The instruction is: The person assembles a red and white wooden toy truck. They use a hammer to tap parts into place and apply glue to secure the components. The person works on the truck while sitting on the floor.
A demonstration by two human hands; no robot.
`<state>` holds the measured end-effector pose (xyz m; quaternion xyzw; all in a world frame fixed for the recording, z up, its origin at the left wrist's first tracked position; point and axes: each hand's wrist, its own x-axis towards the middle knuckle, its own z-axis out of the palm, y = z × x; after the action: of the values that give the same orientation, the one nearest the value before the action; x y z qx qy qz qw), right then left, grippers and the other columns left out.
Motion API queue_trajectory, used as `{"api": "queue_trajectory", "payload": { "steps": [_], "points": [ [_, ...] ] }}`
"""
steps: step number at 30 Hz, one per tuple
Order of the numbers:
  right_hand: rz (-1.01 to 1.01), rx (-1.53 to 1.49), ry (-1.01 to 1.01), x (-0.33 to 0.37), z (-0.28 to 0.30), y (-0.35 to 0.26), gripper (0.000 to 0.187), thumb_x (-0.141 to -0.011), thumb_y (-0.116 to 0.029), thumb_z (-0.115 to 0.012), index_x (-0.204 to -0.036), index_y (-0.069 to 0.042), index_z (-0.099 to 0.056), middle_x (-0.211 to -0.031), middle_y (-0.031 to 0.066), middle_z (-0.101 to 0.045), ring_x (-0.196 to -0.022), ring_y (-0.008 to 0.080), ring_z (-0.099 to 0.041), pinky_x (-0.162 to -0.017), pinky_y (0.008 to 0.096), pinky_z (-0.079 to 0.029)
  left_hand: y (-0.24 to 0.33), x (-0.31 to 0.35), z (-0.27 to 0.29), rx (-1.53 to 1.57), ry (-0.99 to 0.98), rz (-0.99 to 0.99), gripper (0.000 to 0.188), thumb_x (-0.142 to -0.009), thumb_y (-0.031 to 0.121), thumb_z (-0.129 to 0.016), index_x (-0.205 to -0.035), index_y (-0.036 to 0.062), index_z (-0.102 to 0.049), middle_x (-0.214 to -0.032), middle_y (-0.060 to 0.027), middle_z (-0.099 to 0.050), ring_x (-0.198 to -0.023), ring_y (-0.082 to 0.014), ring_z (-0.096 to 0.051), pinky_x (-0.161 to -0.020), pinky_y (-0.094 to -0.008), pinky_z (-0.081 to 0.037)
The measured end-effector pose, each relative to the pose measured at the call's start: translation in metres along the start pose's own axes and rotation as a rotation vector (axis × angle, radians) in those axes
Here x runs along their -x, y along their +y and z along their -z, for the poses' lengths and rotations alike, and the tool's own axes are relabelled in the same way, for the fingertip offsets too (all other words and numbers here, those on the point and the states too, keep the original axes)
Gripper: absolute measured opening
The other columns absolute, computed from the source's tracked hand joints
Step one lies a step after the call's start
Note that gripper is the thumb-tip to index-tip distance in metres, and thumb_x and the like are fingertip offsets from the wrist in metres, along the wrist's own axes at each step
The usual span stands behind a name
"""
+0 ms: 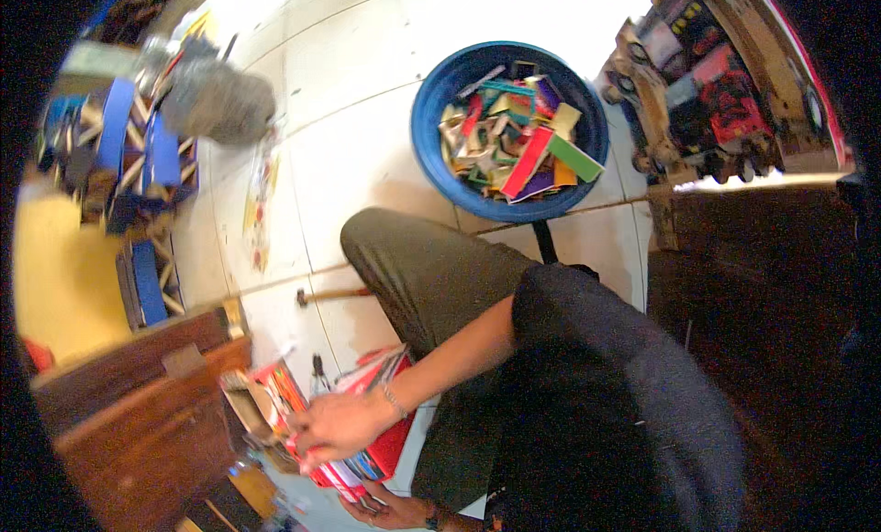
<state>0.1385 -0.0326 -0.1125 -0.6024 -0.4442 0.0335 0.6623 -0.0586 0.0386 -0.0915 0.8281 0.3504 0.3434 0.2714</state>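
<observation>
My right hand [344, 428], with a bracelet at its wrist, reaches across to a red-and-white package [341, 482]. Its fingers look curled down onto the package, though motion blurs them. Below it, my left hand [393, 509], wearing a dark wristband, has its fingers bent at the package's lower end. Beside my right wrist lies a larger red box [395, 448], partly covered by my forearm. An open cardboard box [246, 405] with red packaging around it sits just left of my right hand. A small dark-topped bottle-like thing [318, 371] stands behind.
A blue round tub [424, 156] full of colourful scraps stands on the tiled floor. A hammer [330, 295] lies by my knee. Brown wooden boards [138, 394] are at the left, with blue pieces [117, 128] beyond. A wooden rack [780, 55] holding red items stands far right.
</observation>
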Motion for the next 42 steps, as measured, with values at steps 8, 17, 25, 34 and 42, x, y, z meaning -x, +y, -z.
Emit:
{"api": "queue_trajectory", "payload": {
  "steps": [8, 17, 25, 34, 42],
  "points": [
    [-0.022, -0.156, 0.035, -0.004, -0.002, 0.01, 0.048, -0.096, -0.048, -0.051, -0.088, -0.005, -0.069, -0.123, 0.0256, -0.057, -0.087, 0.0393, -0.066, -0.074, 0.0463, -0.055, -0.022, -0.002, -0.016, 0.222, 0.069, -0.059, 0.044, -0.092, 0.013, -0.069, -0.13, -0.0009, -0.052, -0.121, -0.0177, -0.06, -0.103, -0.027, -0.06, -0.085, -0.037, -0.054],
    [-0.089, -0.347, 0.139, 0.006, -0.002, 0.029, 0.028, -0.103, -0.024, -0.048, -0.105, 0.0, -0.062, -0.098, 0.0154, -0.061, -0.093, 0.0288, -0.062, -0.084, 0.0382, -0.05, 0.004, 0.014, -0.039, 0.097, 0.208, 0.257, 0.035, -0.096, 0.018, -0.064, -0.12, -0.0058, -0.054, -0.116, -0.0149, -0.062, -0.105, -0.0203, -0.058, -0.093, -0.0328, -0.046],
    [-0.174, -0.282, 0.126, 0.004, 0.0, 0.017, 0.023, -0.098, -0.016, -0.054, -0.099, 0.002, -0.068, -0.097, 0.0141, -0.065, -0.09, 0.0248, -0.062, -0.084, 0.0353, -0.049, 0.011, 0.009, -0.048, 0.452, 0.275, 0.339, 0.029, -0.091, 0.006, -0.068, -0.117, -0.0028, -0.056, -0.111, -0.0103, -0.063, -0.1, -0.0153, -0.058, -0.09, -0.0301, -0.046],
    [-0.167, -0.056, 0.084, 0.013, -0.004, 0.017, 0.016, -0.09, -0.008, -0.063, -0.102, 0.001, -0.066, -0.099, 0.0146, -0.063, -0.093, 0.0243, -0.061, -0.083, 0.0331, -0.048, 0.006, 0.014, -0.048, 0.53, 0.253, 0.377, 0.038, -0.087, -0.002, -0.07, -0.124, 0.0012, -0.06, -0.109, -0.0069, -0.058, -0.103, -0.0151, -0.057, -0.089, -0.029, -0.048],
    [-0.163, -0.101, 0.059, 0.017, -0.004, 0.022, 0.021, -0.095, -0.013, -0.058, -0.109, 0.003, -0.062, -0.101, 0.0135, -0.057, -0.095, 0.0222, -0.056, -0.085, 0.0323, -0.046, 0.01, 0.021, -0.044, 0.283, 0.229, 0.259, 0.04, -0.085, 0.001, -0.073, -0.123, 0.002, -0.06, -0.113, -0.0101, -0.057, -0.102, -0.0178, -0.056, -0.086, -0.0291, -0.048]
  ]
}}
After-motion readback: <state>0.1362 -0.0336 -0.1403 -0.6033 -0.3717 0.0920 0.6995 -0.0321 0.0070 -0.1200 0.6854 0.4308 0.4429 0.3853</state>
